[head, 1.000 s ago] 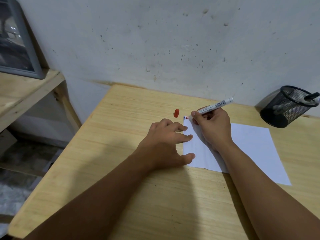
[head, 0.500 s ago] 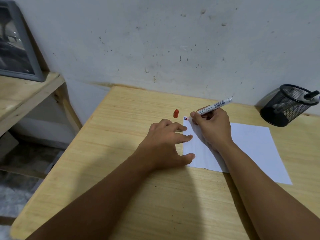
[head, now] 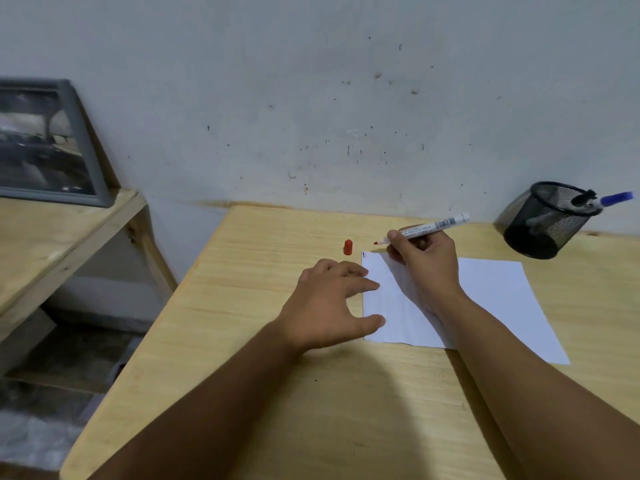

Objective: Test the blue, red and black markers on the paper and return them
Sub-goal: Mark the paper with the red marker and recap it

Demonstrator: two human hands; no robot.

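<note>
Red marker (head: 424,229) uncapped, clamped in right hand (head: 424,268) fingers, tip just off the paper (head: 491,289) corner, where tiny blue and red marks (head: 365,254) show. Red cap (head: 348,247) stands on worktop (head: 263,258). Left hand (head: 329,303) fingers spread, pinning paper edge. Blue marker (head: 616,197) back in mesh cup (head: 547,223). Black test likely left.

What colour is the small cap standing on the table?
The cap is red, seen in the head view, beyond the left hand.
</note>
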